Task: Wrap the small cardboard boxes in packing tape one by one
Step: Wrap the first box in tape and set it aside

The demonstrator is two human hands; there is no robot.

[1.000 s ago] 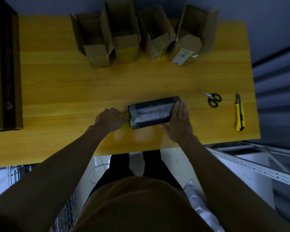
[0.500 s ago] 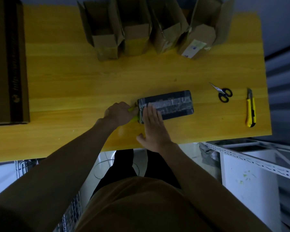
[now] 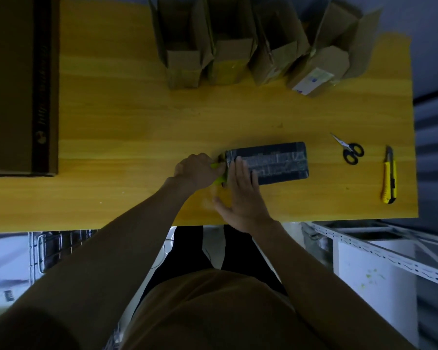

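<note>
A small dark box (image 3: pixel 276 162) wrapped in glossy clear tape lies flat near the front middle of the yellow wooden table (image 3: pixel 137 122). My left hand (image 3: pixel 197 170) is closed around a yellow-green tape dispenser (image 3: pixel 219 173) pressed against the box's left end; most of the dispenser is hidden by the hand. My right hand (image 3: pixel 240 193) lies flat with its fingers spread, fingertips pressing on the left part of the box top.
Several open brown cardboard boxes (image 3: pixel 228 44) stand in a row at the table's far edge. Black-handled scissors (image 3: pixel 349 150) and a yellow utility knife (image 3: pixel 389 176) lie to the right. A large brown carton (image 3: pixel 20 84) fills the left end. A white metal rack (image 3: pixel 377 251) stands below right.
My right hand has slid from the box's right end to its left end, smoothing along the top. My left hand has stayed at the left end with the dispenser.
</note>
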